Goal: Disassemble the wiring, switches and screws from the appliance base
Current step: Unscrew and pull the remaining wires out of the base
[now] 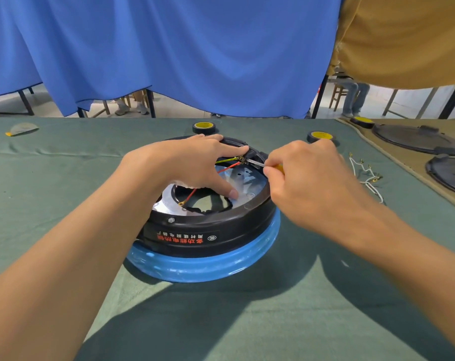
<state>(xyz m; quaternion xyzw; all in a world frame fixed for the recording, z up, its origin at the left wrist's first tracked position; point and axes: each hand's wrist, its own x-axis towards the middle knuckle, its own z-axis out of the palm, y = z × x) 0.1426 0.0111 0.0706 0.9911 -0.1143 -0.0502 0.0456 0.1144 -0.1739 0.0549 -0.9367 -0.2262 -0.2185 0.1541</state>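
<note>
base (208,230) sits mid-tabletop (65,178), stiff, probably hefty; our left hand (195,162) spreads flat to steady it, right hand (307,173) grips the screwdriver (257,162) at the terminal (243,159). wires (192,194) look floppy: we'd pull near their ends.

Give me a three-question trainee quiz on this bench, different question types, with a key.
1. True or false: the left hand holds the screwdriver.
2. The red wire's free ring terminal lies: A) inside the appliance base; B) on the tan mat; C) in a fist.
3. Fill in: ____ tape rolls sit on the green cloth.
Key: 1 false, the right hand grips it; 2 A; 3 two.
</note>
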